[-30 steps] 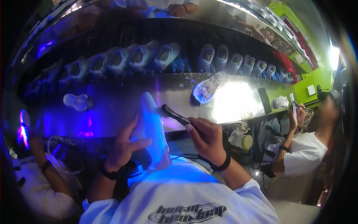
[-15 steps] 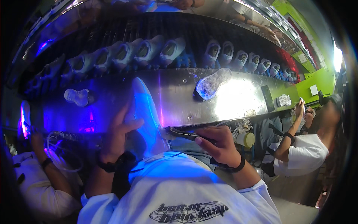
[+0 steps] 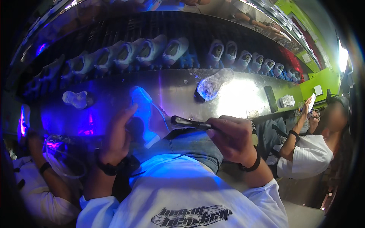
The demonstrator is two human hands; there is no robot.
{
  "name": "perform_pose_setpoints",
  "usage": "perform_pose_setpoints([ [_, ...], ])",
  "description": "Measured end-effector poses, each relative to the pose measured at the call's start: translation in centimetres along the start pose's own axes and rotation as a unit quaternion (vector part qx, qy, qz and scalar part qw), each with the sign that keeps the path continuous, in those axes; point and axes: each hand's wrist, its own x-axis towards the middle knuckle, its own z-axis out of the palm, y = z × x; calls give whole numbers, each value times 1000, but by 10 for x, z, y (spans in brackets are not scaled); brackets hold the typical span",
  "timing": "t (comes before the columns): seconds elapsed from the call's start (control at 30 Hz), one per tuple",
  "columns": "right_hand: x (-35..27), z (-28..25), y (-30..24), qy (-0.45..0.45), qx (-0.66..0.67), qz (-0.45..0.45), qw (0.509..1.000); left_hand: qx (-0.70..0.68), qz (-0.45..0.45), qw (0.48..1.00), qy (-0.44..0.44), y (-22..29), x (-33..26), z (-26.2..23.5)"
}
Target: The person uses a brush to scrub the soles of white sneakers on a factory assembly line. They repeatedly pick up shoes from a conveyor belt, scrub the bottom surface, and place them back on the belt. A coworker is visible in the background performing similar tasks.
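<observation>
In my left hand point(image 3: 118, 133) is a shoe upper point(image 3: 143, 110), glowing blue under the light. Its toe points away from me, and its side faces right. The fingers wrap the shoe's left side; some are hidden behind it. My right hand point(image 3: 235, 138) grips a dark-handled brush point(image 3: 190, 122). The brush's pale tip meets or nearly meets the shoe's right lower edge; I cannot tell which. Both hands are above my lap at the near edge of a metal bench point(image 3: 176, 91).
Two foot-shaped pieces lie on the bench, a pale one point(image 3: 75, 99) at left and one with a whitish, rough surface point(image 3: 215, 84). Beyond stands a row of shoe uppers point(image 3: 127, 53) on a dark rack. Co-workers sit at left point(image 3: 42, 186) and right point(image 3: 308, 155).
The shoe has tilted and turned in my left hand, its toe dropping nearer to me. My right hand and the brush have shifted right and slightly away from me.
</observation>
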Motion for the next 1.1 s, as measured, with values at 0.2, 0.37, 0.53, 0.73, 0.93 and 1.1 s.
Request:
perform_pose_setpoints([
  [0.2, 19, -8, 4, 43, -34, -97, 994, 43, -33, 998, -21, -8, -5, -6],
  [0.37, 34, -17, 7, 22, -51, -120, 991, -91, -132, 987, 22, -16, -7, 7],
  [0.53, 42, -12, 24, 30, 21, -105, 994, -237, -247, 931, -123, -21, -9, -10],
  [0.73, 39, 5, 40, 44, 141, -57, 987, -319, -313, 876, -181, -18, -16, 5],
  [0.93, 27, 21, 55, 39, 195, -27, 980, -349, -323, 857, -198, -24, -19, 12],
  [1.1, 14, 31, 70, 37, 175, -12, 984, -352, -326, 855, -197, -27, -18, 12],
])
